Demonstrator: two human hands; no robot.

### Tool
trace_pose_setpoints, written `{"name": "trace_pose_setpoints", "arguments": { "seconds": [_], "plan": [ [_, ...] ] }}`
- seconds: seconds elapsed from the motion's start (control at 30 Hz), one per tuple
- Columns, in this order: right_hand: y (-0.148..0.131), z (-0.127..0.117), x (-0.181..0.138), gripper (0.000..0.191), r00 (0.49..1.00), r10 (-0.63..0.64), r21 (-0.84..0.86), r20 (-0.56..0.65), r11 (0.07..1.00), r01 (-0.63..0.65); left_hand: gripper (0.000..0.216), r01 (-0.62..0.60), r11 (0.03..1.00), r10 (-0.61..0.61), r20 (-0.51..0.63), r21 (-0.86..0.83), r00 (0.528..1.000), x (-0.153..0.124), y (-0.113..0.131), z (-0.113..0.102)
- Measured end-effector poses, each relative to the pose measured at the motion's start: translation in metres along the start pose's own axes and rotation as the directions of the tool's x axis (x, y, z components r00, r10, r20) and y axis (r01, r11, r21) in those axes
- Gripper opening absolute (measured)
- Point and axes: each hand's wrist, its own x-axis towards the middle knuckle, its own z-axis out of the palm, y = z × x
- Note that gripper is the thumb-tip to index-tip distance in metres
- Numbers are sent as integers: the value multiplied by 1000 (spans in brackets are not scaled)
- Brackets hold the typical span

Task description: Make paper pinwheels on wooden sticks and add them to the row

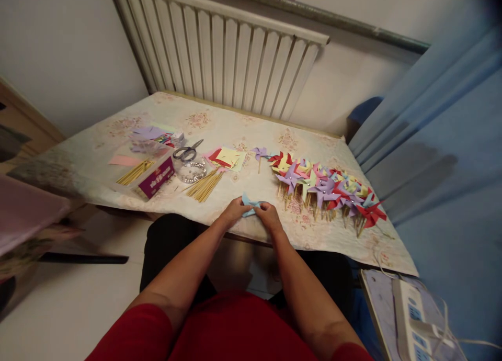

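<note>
At the table's near edge my left hand [234, 210] and my right hand [268, 214] are together, both pinched on a small light blue paper piece [248, 202] that looks partly folded. Just ahead of my left hand lies a bundle of wooden sticks [204, 185]. A row of finished paper pinwheels [325, 185] in red, purple, yellow and pink stretches to the right of my right hand. One purple pinwheel [259, 153] lies apart, beyond my hands.
Scissors [188, 151] rest on a clear round container [191, 170]. Coloured paper squares [226, 158] lie beside it, and a purple box [157, 177] with more sticks [135, 172] sits left. A radiator [219, 52] stands behind the table [117, 131]. A power strip [410, 314] lies at lower right.
</note>
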Motion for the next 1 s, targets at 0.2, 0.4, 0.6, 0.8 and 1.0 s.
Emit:
{"name": "trace_pose_setpoints", "arguments": {
  "seconds": [0.2, 0.4, 0.6, 0.8, 1.0],
  "plan": [
    [3, 0, 1, 20, 1000, -6, -5, -5, 1000, 6, 40, 1, 1000, -1, -4, -2, 1000, 0, 1, 1],
    [-2, -1, -1, 20, 1000, -7, -20, -9, 1000, 7, 40, 1, 1000, -1, 0, 4, 1000, -1, 1, 0],
    [-2, 0, -1, 20, 1000, -3, -3, -9, 1000, 3, 40, -3, 1000, 3, 6, -5, 1000, -2, 2, 1],
    [-2, 0, -1, 22, 1000, -2, 1, -11, 1000, 2, 40, -5, 1000, 5, 2, 0, 1000, -1, 0, 0],
    [-3, 0, -2, 22, 1000, -1, -10, -8, 1000, 1, 39, 6, 1000, -6, -3, -2, 1000, -2, 4, 1]
  ]
}}
